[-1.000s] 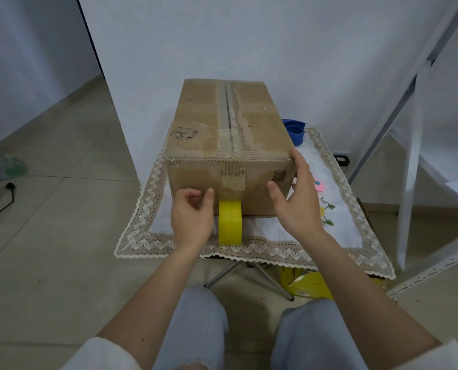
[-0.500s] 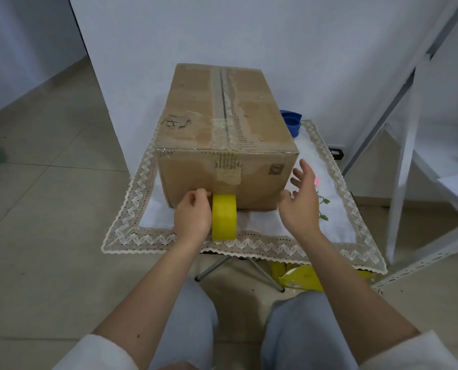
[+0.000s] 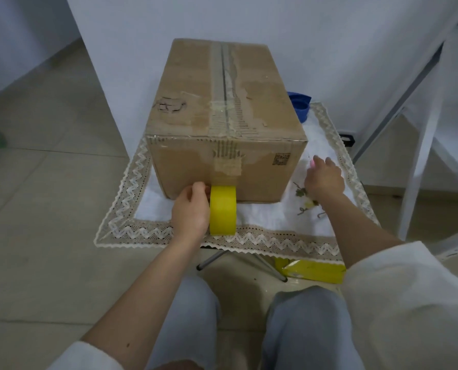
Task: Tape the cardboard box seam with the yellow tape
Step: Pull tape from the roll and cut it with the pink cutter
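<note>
A worn cardboard box stands on a small cloth-covered table. Its top seam runs away from me, with old torn tape along it. The yellow tape roll stands on edge against the middle of the box's near face. My left hand grips the roll from its left side, thumb on top. My right hand is off the box, just right of its near right corner. Its fingers are spread and the fingertips are at a small pink thing on the cloth.
A blue container sits behind the box at the back right. A white metal frame stands close on the right. Under the table lies a yellow package. A wall is right behind the box, and my knees are under the table's front edge.
My right hand let go of the box's right corner and moved right, down to the cloth. My left hand closed onto the tape roll's left side.
</note>
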